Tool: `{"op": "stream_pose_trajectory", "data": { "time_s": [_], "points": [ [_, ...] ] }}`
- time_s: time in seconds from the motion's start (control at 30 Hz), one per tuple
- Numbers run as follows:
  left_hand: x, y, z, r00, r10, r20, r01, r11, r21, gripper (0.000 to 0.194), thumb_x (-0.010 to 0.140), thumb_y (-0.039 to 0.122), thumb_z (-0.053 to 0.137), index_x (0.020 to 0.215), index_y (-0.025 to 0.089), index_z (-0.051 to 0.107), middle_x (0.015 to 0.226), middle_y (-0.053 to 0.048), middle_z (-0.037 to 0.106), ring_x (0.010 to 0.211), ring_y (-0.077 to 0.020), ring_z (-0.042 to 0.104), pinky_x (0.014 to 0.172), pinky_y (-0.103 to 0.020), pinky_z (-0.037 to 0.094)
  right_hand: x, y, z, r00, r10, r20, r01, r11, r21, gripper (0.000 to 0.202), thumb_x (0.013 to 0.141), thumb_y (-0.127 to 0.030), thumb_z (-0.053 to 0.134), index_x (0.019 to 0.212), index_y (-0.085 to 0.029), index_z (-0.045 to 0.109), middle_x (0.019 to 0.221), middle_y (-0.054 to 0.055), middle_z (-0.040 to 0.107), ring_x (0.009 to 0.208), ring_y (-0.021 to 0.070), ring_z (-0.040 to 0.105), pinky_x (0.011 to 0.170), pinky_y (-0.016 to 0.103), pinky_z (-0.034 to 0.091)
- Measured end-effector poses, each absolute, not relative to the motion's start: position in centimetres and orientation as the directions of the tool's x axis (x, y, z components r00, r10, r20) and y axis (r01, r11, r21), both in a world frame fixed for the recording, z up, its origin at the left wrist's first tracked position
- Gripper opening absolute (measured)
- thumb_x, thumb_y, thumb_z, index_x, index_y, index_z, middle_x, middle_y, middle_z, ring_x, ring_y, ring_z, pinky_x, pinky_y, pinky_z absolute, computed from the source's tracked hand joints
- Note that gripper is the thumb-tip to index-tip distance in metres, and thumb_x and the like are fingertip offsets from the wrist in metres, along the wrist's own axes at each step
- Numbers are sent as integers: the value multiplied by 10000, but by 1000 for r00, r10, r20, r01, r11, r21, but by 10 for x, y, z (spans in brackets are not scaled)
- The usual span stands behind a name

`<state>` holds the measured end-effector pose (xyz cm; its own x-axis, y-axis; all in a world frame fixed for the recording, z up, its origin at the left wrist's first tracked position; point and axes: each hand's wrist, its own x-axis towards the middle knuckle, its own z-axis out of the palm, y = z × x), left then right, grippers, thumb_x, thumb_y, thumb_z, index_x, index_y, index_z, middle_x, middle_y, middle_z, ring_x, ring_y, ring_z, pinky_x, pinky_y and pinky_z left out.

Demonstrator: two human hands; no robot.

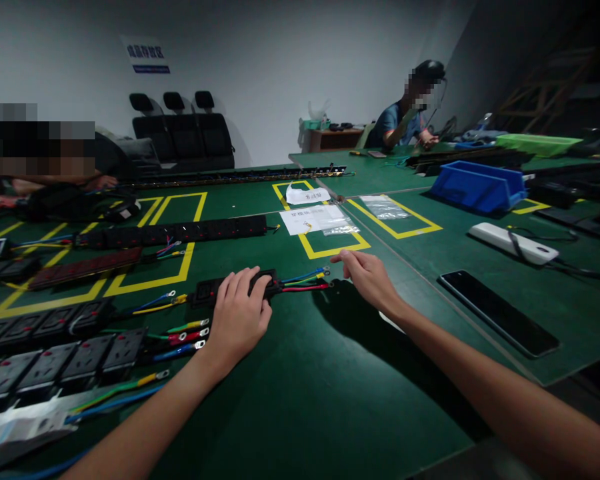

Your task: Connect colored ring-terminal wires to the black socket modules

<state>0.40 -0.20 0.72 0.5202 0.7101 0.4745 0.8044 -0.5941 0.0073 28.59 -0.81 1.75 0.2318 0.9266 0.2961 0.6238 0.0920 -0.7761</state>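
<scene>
My left hand point(243, 310) lies over a short black power socket strip point(207, 292), its fingers curled round the strip's right end. Blue, green and red wires point(300, 283) with ring terminals stick out to the right of that end. Just beyond the terminals is my right hand point(365, 275), with thumb and forefinger drawn together and the other fingers curled. Whether anything sits in that pinch is hidden; its fingertips look apart from the terminals. Left of my left hand, other socket strips point(65, 363) end in coloured wires with ring terminals point(200, 333).
Yellow tape outlines point(400, 233) mark the green table point(290, 400). Printed papers point(310, 217) lie ahead. To the right are a phone point(497, 310), a white power strip point(513, 243) and a blue bin point(475, 187). One person point(400, 123) sits far right, another point(105, 157) left.
</scene>
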Motion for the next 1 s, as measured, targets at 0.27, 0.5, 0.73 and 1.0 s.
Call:
{"op": "stream_pose_trajectory", "data": {
  "time_s": [0.27, 0.5, 0.73, 1.0],
  "points": [
    [3, -1, 5, 520, 699, 492, 804, -595, -5, 402, 908, 177, 542, 1302, 149, 618, 1392, -165, 595, 1310, -342, 530, 1147, -574, 390, 285, -7, 13, 237, 959, 153, 599, -20, -800, 725, 943, -683, 377, 585, -165, 738, 474, 25, 519, 488, 161, 495, 558, 304, 337],
    [3, -2, 6, 516, 707, 484, 807, -591, 3, 402, 912, 182, 540, 1305, 154, 621, 1401, -166, 594, 1321, -342, 529, 1152, -577, 385, 285, -8, 15, 218, 942, 255, 606, 74, -792, 647, 962, -646, 394, 832, -161, 802, 560, 14, 589, 540, 164, 527, 563, 289, 340],
    [3, -2, 7, 515, 710, 481, 806, -592, 11, 402, 914, 186, 536, 1304, 150, 626, 1398, -174, 599, 1318, -348, 535, 1148, -587, 392, 284, -8, 13, 211, 948, 237, 613, 60, -788, 688, 966, -656, 386, 757, -153, 806, 539, 25, 580, 500, 150, 496, 533, 287, 316],
    [3, -2, 6, 519, 700, 491, 803, -595, -2, 407, 904, 180, 549, 1303, 146, 623, 1394, -170, 596, 1310, -347, 534, 1140, -584, 399, 282, -18, 19, 5, 906, 423, 803, 248, -542, 620, 1003, -574, 409, 684, -182, 769, 577, 52, 624, 541, 157, 548, 590, 291, 356]
  ]
}}
